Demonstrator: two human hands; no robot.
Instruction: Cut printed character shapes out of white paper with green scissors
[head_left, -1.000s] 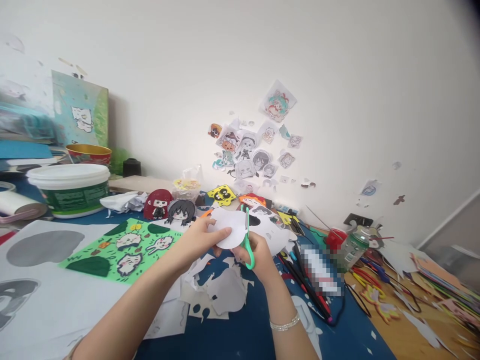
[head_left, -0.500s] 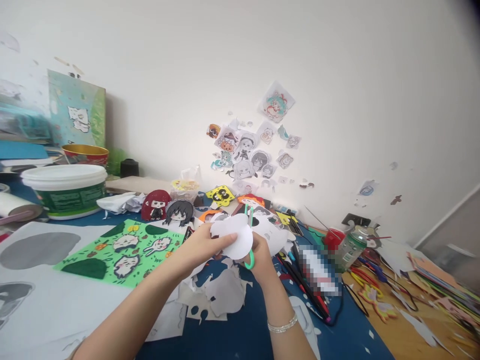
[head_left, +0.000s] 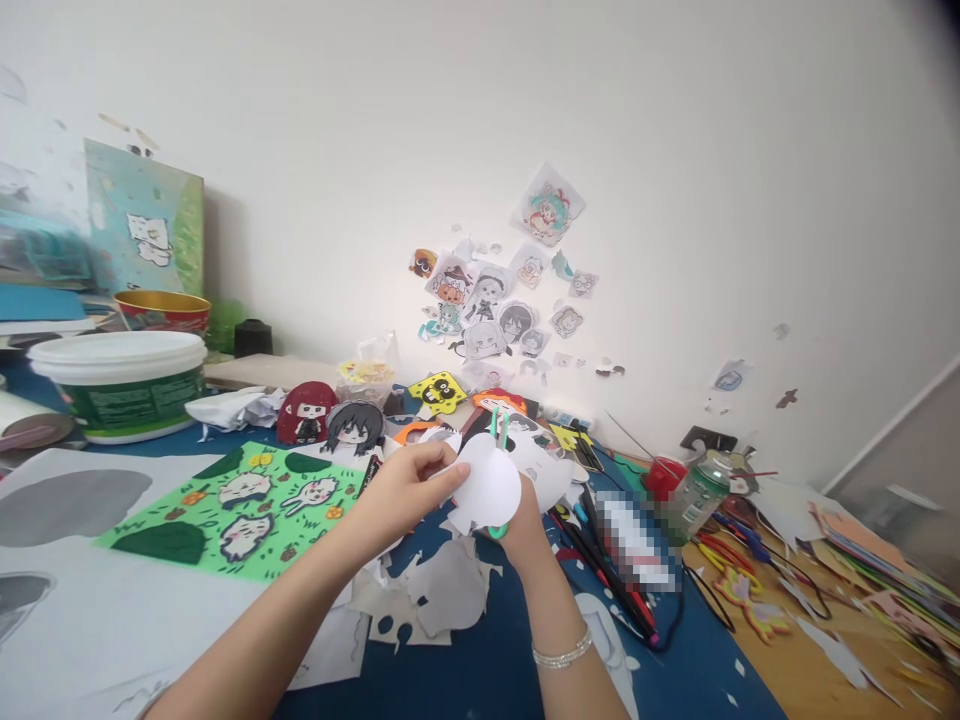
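My left hand (head_left: 401, 492) pinches the edge of a rounded white paper cutout (head_left: 489, 482) held up above the desk. Behind the paper, my right hand (head_left: 519, 528) grips green-handled scissors (head_left: 498, 430); their blades stick up just above the cutout's top edge and a bit of green handle shows below it. The paper hides most of my right fingers. A silver bracelet (head_left: 561, 654) circles my right wrist. White paper offcuts (head_left: 444, 596) lie on the blue desk (head_left: 495, 668) under my hands.
A green painted sheet with cat figures (head_left: 247, 500) lies left of my hands, a white bucket (head_left: 118, 382) at far left. Cartoon cutouts (head_left: 330, 420) stand behind. Pens and markers (head_left: 622, 590), a red cup (head_left: 663, 478) and a glass jar (head_left: 697, 494) crowd the right. Stickers (head_left: 495, 300) cover the wall.
The cutout has turned and shifted right, now covering the scissors' handles and most of my right hand. The blades now poke up above its top edge.
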